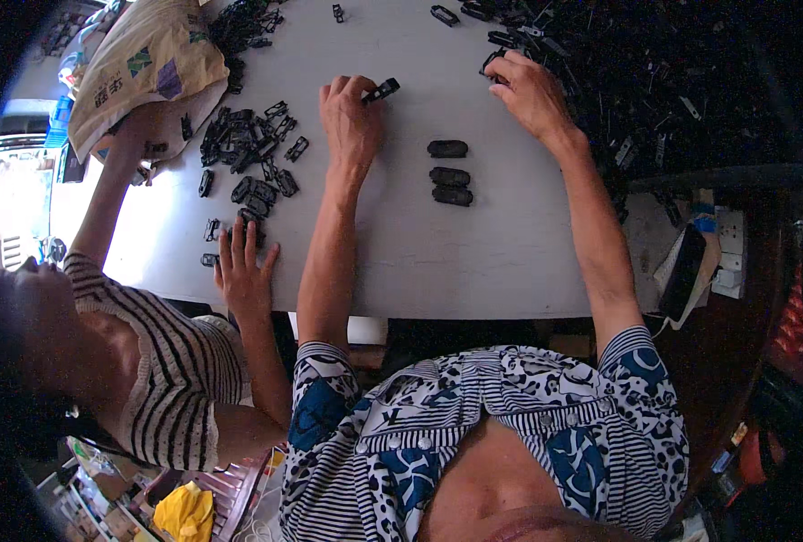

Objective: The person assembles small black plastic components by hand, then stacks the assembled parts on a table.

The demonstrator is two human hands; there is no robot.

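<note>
My left hand (349, 125) is closed on a small oblong black plastic part (383, 90), which sticks out past the fingertips to the right. Farther right, at the edge of a dark heap, my right hand (532, 95) has its thumb and fingers pinched around another small black part (489, 61), mostly covered by the fingers. Between my forearms, three oblong black pieces (450, 175) lie in a short column on the pale table (392, 253). They touch neither hand.
A big heap of black parts (636, 90) fills the right of the table. Left of my left arm lies a looser pile (239, 140). A co-worker's hand (246, 271) rests beside it; their other arm reaches into a printed woven sack (148, 72). A power strip (731, 253) stands at right.
</note>
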